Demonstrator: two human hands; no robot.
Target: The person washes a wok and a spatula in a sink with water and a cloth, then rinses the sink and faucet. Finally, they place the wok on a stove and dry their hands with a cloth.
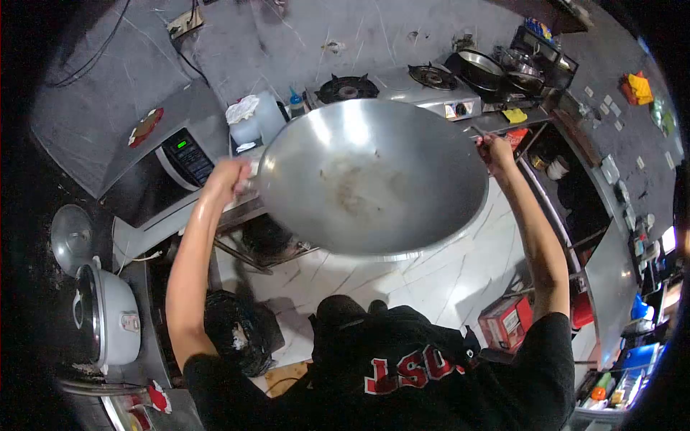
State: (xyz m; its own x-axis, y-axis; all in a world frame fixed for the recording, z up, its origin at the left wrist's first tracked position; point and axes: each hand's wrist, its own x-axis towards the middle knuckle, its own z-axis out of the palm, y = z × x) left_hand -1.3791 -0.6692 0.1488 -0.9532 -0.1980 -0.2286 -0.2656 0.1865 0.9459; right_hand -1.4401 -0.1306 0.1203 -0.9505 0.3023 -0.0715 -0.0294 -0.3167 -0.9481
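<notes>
A large metal wok [410, 179] hangs in the air in front of me, its hollow side facing me and brownish marks at its middle. My left hand [228, 178] is closed round the handle on its left side, slightly blurred. On the opposite side my right hand [496, 152] grips the other handle, arm stretched out. Behind the wok's upper rim stands a gas stove [395, 85] with two burners, partly hidden by the wok.
To the left are a microwave [172, 161] and a rice cooker [118, 312]. Several pans [480, 70] stack at the back right. A black bin bag [233, 334] and a red box [507, 321] sit on the tiled floor [424, 287]. A metal counter [611, 287] runs along the right.
</notes>
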